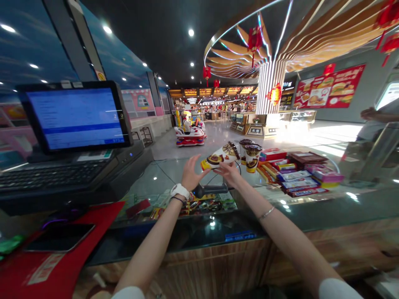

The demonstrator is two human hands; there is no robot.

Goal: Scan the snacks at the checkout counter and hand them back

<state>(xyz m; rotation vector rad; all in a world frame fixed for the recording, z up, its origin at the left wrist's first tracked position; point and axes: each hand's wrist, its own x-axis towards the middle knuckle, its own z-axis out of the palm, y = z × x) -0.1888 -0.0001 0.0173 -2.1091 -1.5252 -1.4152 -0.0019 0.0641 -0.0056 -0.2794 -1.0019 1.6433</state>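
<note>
Head view: the left hand (192, 173) and right hand (229, 174) hold a wrapped ice-cream cone (220, 157) between them over the glass worktop (156, 178), near two lidded cups (252, 158).

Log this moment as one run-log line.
hands: left hand, right hand | on: wrapped ice-cream cone | beside: two lidded cups | over: glass counter

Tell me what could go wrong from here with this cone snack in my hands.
The wrapped cone snack seems held only lightly between the left hand and the right hand, so it might slip onto the glass counter. The two lidded dessert cups stand right beside it and could get knocked over. The black handheld scanner lies just below the hands, so a hand might bump it.
</note>
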